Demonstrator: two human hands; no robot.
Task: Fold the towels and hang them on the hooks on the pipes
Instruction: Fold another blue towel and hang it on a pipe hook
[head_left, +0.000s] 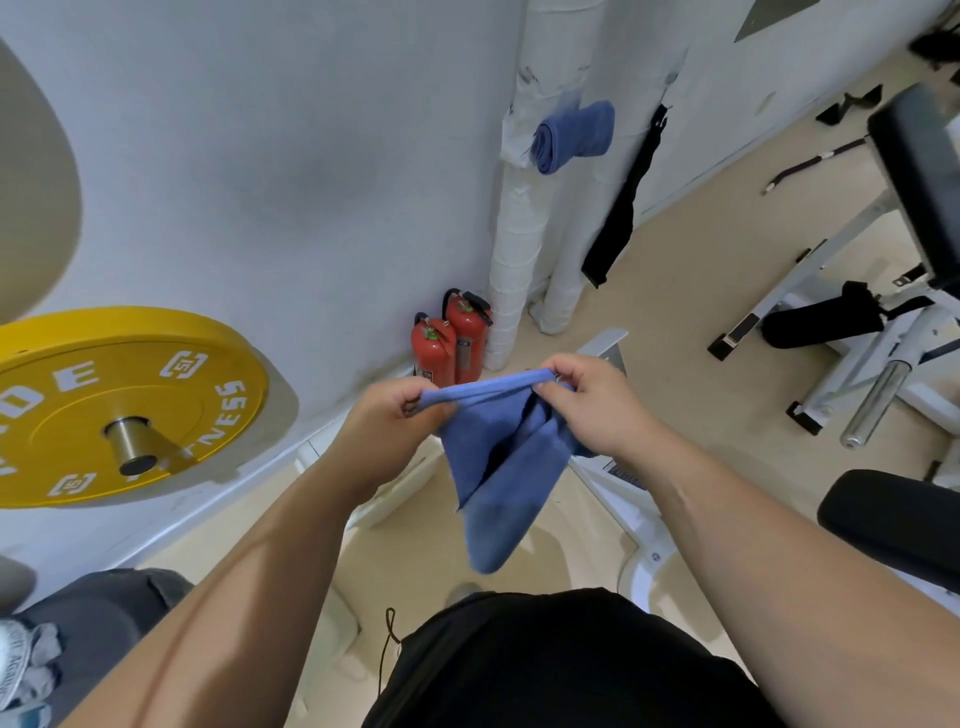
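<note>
The beige floor spreads beyond and to the right of both grips. Just beyond the left grip and the right grip, two red fire extinguishers stand upright on it, side by side against the wall. Farther beyond the right grip, two white wrapped pipes rise from the floor. Well to its right, a white machine frame rests on black feet. A dark bar lies flat farther off.

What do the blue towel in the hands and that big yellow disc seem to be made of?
Towel: soft cloth, perhaps cotton or microfibre; matte, it hangs limp and creases where the left hand and right hand pinch it. Disc: probably rubber, smooth matte yellow with white lettering; its centre sleeve looks like dull metal.
</note>
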